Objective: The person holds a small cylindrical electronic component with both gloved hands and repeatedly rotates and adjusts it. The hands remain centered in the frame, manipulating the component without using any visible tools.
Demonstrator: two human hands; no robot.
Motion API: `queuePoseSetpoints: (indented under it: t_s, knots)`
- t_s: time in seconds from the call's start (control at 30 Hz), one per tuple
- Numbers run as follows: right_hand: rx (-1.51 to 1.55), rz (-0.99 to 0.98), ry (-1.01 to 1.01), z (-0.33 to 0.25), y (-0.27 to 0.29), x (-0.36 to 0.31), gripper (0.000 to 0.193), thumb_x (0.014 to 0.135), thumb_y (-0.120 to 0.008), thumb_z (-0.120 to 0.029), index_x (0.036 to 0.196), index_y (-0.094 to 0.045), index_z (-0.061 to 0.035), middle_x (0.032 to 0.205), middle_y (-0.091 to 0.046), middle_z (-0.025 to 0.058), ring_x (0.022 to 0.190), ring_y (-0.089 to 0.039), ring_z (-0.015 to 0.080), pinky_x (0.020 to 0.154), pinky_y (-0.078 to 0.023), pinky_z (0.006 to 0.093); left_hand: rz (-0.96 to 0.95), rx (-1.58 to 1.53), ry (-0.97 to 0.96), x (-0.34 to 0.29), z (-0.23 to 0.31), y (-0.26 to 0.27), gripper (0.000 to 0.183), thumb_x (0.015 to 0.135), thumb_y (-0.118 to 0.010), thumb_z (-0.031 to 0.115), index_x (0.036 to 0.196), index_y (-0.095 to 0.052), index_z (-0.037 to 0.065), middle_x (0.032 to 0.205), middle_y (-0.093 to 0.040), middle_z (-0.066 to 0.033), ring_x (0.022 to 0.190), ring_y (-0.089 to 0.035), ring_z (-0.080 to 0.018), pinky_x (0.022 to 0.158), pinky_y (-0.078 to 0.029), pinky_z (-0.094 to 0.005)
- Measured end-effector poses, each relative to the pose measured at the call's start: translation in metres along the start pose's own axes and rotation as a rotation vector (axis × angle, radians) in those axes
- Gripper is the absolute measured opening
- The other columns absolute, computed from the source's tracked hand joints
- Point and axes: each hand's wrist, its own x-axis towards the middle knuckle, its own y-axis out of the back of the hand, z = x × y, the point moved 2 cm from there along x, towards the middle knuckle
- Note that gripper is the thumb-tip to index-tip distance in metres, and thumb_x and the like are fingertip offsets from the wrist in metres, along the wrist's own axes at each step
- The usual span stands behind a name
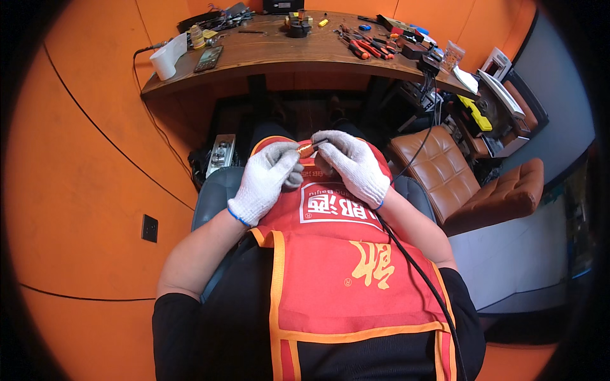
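Pinching a small copper-coloured connector (305,150) between both gloved hands over my lap: left hand (267,181) is curling shut around its near end, right hand (354,166) is gripping the far end where a black cable (416,263) is trailing past my right wrist. Fitting looks underway, not finished; pliers (365,48) are lying untouched on the desk (267,56) well ahead.

Knit cloth gloves (267,181), shiny copper-coloured metal piece (305,150).
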Motion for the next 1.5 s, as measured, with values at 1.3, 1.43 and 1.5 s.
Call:
queuePoseSetpoints:
  t_s: [1.3,1.43,1.5]
  knots:
    - [-0.102,0.085,-0.01,0.0,-0.002,-0.002,0.031,0.103,-0.061,-0.018,0.127,-0.061,0.0013,0.091,-0.064,0.0037,0.074,-0.056,0.0083,0.07,-0.049,0.0213,0.032,-0.086,0.074,0.004,-0.005,0.0,0.03,0.108,-0.051,0.021,0.127,-0.063,0.0,0.095,-0.069,-0.0074,0.078,-0.067,-0.0119,0.072,-0.056,-0.0254]
    - [-0.266,0.102,0.134,-0.002,-0.003,-0.004,0.033,0.106,-0.058,-0.023,0.129,-0.06,0.0,0.093,-0.064,0.0035,0.074,-0.057,0.0078,0.071,-0.05,0.0224,-0.034,-0.134,0.066,0.012,-0.006,0.007,0.03,0.108,-0.052,0.019,0.128,-0.062,0.0,0.098,-0.07,-0.0076,0.079,-0.068,-0.0121,0.075,-0.057,-0.0257]
    - [-0.075,0.091,-0.055,-0.001,0.0,-0.006,0.034,0.107,-0.056,-0.026,0.129,-0.061,-0.0008,0.095,-0.065,0.0031,0.075,-0.059,0.0075,0.072,-0.051,0.0227,-0.03,-0.068,-0.003,0.015,-0.008,0.004,0.03,0.107,-0.053,0.018,0.13,-0.061,-0.001,0.101,-0.07,-0.0071,0.082,-0.068,-0.0118,0.077,-0.057,-0.0258]
